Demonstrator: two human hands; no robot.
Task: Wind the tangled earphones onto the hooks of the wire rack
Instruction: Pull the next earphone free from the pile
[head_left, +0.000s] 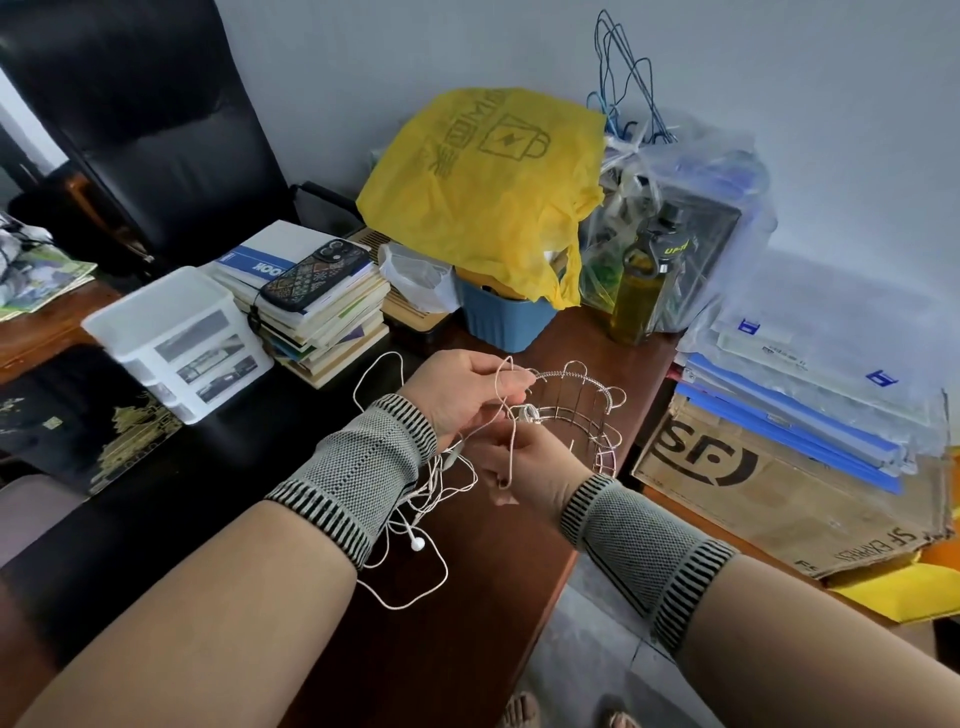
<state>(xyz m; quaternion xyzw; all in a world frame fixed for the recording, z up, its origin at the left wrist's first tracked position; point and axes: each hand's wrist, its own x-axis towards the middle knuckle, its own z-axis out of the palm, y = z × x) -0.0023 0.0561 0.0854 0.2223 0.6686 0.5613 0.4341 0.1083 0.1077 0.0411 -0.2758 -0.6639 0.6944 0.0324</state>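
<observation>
A round silver wire rack (582, 410) with looped hooks along its rim stands near the table's right edge. My left hand (467, 395) pinches the white earphone cable (415, 519) right at the rack's near rim. My right hand (524, 462) grips a stretch of the same cable just below and in front of the rack. The remaining cable hangs in a tangle under my left wrist, with one earbud (417, 544) dangling over the dark tabletop. A small white piece of the earphones (527, 414) lies against the rack between my hands.
A stack of books with a phone (317, 275) on top and a white drawer box (176, 332) sit left. A blue bin under a yellow bag (488, 171), an oil bottle (641, 280), blue folders (789, 415) and a cardboard box (779, 488) crowd the back and right.
</observation>
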